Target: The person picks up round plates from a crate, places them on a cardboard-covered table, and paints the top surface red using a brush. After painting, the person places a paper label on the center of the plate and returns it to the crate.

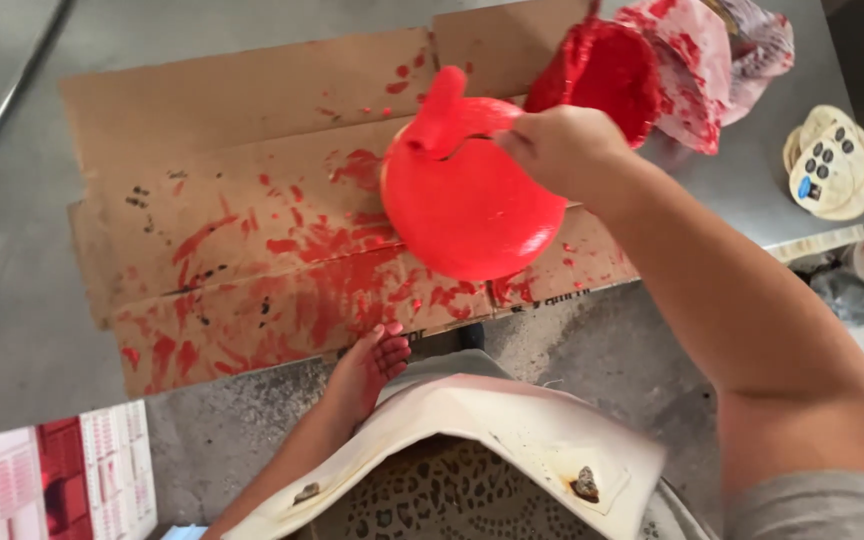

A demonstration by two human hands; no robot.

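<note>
Grey metal tabletop, covered by flattened cardboard sheets (252, 220) streaked and blotched with red paint, fills most of the view, with bare concrete floor below its near edge. Over the cardboard the right hand (562, 150) is closed around the handle of a round, kettle-shaped object (467, 205) coated all over in wet, glossy red paint; it hangs tilted from that grip, just above the sheet, its stubby top knob pointing up and away. The fingers are clamped on the painted handle, so the coat there looks likely to smear. To handle it well, I judge the grip should stay firm on that one spot, the body kept off the cardboard and away from clothing, and turned slowly so the wet coat does not run. Just beyond the hand sits a red-smeared container (602, 65) wrapped in stained plastic sheeting (702, 70), its inside thick with the same paint. Farther to the hand's right, near the table's edge, lies a stack of pale round discs (832, 165) with dark dots. Below and toward the body, the left hand (367, 365) rests with fingers loosely together against the table's front edge, holding nothing, beside a light apron (472, 430) worn over a spotted garment. Printed paper (52, 475) lies on the floor, low and to the left.
</note>
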